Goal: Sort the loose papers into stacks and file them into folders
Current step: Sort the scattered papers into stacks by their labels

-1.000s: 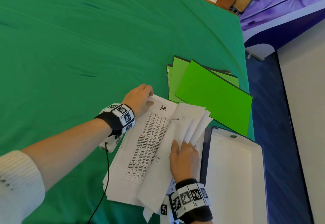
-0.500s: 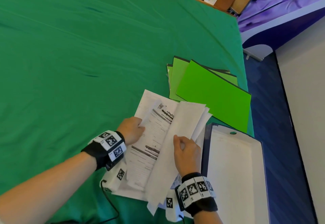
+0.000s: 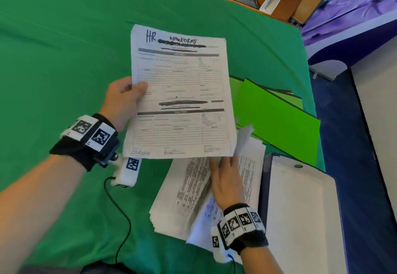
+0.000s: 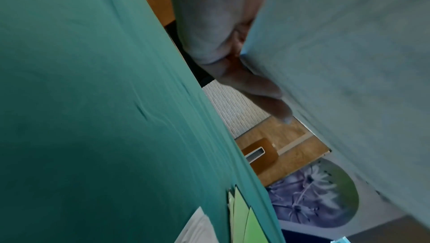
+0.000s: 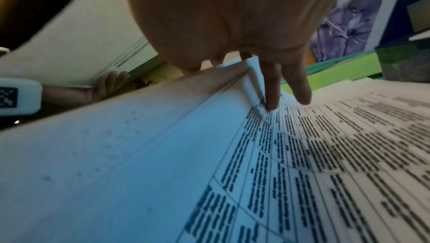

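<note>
The fingertips of the right hand (image 3: 226,184) are hidden in the head view under the lower edge of the raised sheet (image 3: 180,93); the right wrist view shows two fingers (image 5: 271,89) stretched out straight, tips pressing on the printed top page of the paper pile (image 3: 193,194), with other pages lifted against the palm. The print on the pile is too blurred to read. On the raised sheet, only a handwritten "HR" at the top left can be read; the form's lines and the signatures at its foot are too small, and some lines are blacked out.

The left hand (image 3: 122,101) pinches the sheet's left edge, thumb on the front and fingers behind, holding it upright above the desk (image 3: 64,48), clear of the pile. The left wrist view is blurred and shows little beyond the sheet's blank back and fingers (image 4: 260,85) against it.

The green folders (image 3: 277,119) lie closed and overlapping on the desk beyond the pile; their near left corners are covered by the sheet, and what is inside cannot be seen. Just right of the pile lies an open dark-edged box file (image 3: 300,209), cut off at the bottom edge; its white inside shows no papers in the visible part.
</note>
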Demonstrator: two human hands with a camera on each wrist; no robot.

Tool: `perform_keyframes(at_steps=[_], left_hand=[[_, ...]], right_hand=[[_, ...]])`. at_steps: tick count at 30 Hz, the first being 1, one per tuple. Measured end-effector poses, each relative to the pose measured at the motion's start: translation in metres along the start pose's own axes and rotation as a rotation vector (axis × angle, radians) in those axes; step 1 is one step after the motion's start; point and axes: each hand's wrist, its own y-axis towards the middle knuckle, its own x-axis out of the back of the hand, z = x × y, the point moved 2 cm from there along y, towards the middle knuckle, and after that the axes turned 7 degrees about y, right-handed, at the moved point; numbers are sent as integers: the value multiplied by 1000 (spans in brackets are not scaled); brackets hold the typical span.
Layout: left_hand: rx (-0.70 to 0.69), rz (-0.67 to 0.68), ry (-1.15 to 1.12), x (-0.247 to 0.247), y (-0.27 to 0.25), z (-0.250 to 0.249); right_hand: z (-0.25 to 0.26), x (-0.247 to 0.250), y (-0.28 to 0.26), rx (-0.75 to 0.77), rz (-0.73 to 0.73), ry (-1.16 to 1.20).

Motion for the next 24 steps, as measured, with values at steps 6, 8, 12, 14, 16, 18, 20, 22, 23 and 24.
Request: perform_keyframes(at_steps=[6, 8, 12, 14, 16, 18, 20, 22, 23, 24], left_hand=[[-28, 97, 7, -24, -14, 23], [-31, 114, 24, -35, -17, 28], [-81, 186, 81, -53, -22, 36], [-79, 211, 81, -59, -23, 38], [-6, 220, 41, -64, -25, 41], [93, 244, 97, -69, -29, 51], [137, 306, 300, -72, -34, 73], [145, 390, 562, -74, -44, 98], [144, 440, 678, -76, -51, 108], [142, 488, 761, -78, -58, 116]], right_hand=[[14, 27, -5, -187, -277, 443], [19, 38, -3, -353, -171, 834], [32, 61, -3, -420, -136, 1035], [25, 67, -4, -319, -194, 764], [5, 72, -8, -236, -279, 488], [-17, 79, -14, -272, -407, 266], [-33, 82, -23, -365, -448, 97], [-46, 76, -34, -497, -378, -43], [-51, 70, -40, -559, -336, -101], [-54, 65, -47, -602, -299, -158]])
